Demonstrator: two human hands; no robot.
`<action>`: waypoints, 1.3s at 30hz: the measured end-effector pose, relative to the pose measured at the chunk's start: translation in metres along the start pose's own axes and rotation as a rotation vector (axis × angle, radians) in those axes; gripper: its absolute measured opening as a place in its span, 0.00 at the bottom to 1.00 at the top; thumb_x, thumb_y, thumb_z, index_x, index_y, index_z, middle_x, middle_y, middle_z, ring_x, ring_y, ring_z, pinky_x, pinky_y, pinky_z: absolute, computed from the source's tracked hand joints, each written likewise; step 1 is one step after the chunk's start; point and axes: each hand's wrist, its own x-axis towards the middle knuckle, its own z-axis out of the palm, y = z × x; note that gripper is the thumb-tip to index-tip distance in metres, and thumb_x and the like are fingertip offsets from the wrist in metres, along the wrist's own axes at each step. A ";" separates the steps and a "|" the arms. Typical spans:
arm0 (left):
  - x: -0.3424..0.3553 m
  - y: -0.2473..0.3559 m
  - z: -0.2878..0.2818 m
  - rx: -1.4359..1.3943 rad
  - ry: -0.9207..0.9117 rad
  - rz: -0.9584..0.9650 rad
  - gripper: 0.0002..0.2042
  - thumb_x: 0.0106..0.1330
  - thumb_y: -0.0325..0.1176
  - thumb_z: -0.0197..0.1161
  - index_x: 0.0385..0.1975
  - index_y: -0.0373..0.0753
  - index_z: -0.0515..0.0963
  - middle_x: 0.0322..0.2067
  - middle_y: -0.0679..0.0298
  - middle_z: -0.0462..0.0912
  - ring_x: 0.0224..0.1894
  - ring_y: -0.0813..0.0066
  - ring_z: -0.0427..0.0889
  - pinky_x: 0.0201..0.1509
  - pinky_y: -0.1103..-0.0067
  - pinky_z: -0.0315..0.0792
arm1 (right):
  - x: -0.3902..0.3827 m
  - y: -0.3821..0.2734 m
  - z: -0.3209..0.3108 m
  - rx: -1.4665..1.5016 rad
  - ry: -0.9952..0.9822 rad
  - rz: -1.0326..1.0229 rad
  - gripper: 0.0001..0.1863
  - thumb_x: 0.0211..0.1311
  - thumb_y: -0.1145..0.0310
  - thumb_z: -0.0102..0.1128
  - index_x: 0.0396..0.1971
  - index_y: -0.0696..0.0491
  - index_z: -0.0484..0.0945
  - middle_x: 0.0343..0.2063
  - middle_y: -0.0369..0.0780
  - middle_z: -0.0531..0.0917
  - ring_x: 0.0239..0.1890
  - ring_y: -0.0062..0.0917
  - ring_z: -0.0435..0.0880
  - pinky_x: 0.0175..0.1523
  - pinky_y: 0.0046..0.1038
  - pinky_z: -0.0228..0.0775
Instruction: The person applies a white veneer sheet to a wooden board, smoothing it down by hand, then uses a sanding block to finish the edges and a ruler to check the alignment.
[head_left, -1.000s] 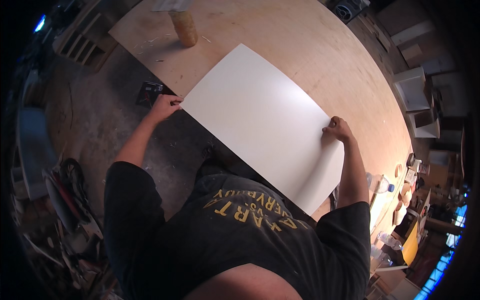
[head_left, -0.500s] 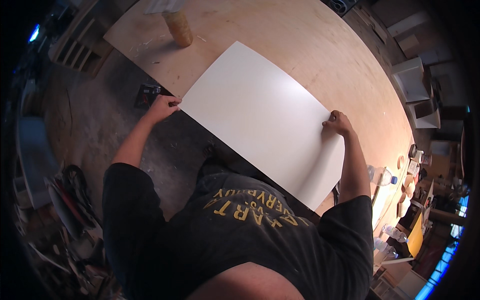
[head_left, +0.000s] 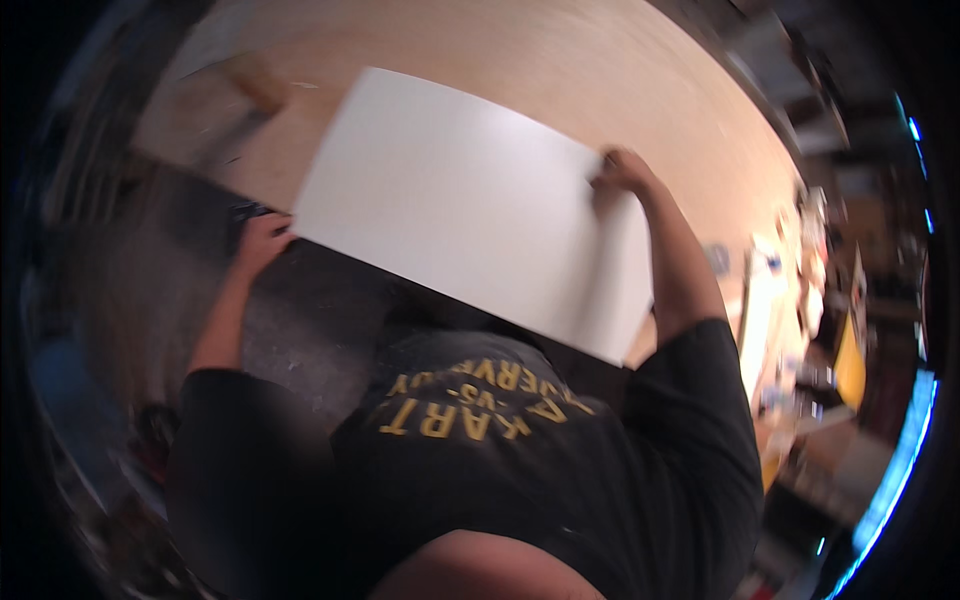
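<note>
Both hands are gripping the same sheet, left hand [head_left: 266, 238] pinching the near left corner and right hand [head_left: 627, 172] closing on the far right one. Compared with half a second ago, the whole view is swinging round: the sheet is sitting farther left and its near edge is sloping less steeply. Everything else is shifting along with it and blurring, while both hands are keeping to the same spots on the sheet.

Going left to right: one dark object [head_left: 243, 215] is showing just behind the left hand, too smeared to identify. Above it, one tan cylinder [head_left: 255, 85] is standing on the table [head_left: 600, 60]. Next, one white sheet [head_left: 460, 210] is lying flat on the table, its near side running along the table's edge, with no writing showing on it. Below that, one dark shirt [head_left: 500, 470] is showing three rows of yellow lettering, upside down from here. Past the right arm, at least two clear bottles [head_left: 790, 405] are lying around, but blur is hiding the exact count and any labels. Farther right, one yellow piece [head_left: 851, 365] is poking up.
</note>
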 end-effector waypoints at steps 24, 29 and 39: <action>0.035 0.338 0.233 -0.010 -0.236 0.842 0.15 0.61 0.39 0.71 0.48 0.50 0.85 0.60 0.65 0.79 0.66 0.60 0.72 0.75 0.58 0.62 | -0.027 -0.019 -0.008 0.074 0.016 -0.001 0.21 0.52 0.51 0.74 0.34 0.55 0.91 0.34 0.48 0.91 0.39 0.39 0.90 0.48 0.40 0.82; 0.043 0.344 0.224 -0.024 -0.297 0.816 0.14 0.62 0.39 0.70 0.48 0.50 0.86 0.60 0.65 0.79 0.66 0.61 0.72 0.75 0.55 0.61 | -0.026 -0.015 -0.007 0.036 0.061 0.053 0.26 0.58 0.48 0.74 0.49 0.50 0.88 0.48 0.51 0.88 0.51 0.41 0.87 0.56 0.41 0.80; 0.039 0.328 0.216 -0.095 -0.150 0.699 0.20 0.61 0.46 0.69 0.51 0.47 0.84 0.60 0.59 0.79 0.66 0.58 0.74 0.71 0.51 0.59 | -0.033 -0.018 -0.007 0.042 0.054 0.080 0.32 0.44 0.54 0.71 0.51 0.56 0.83 0.49 0.48 0.86 0.55 0.42 0.83 0.58 0.39 0.78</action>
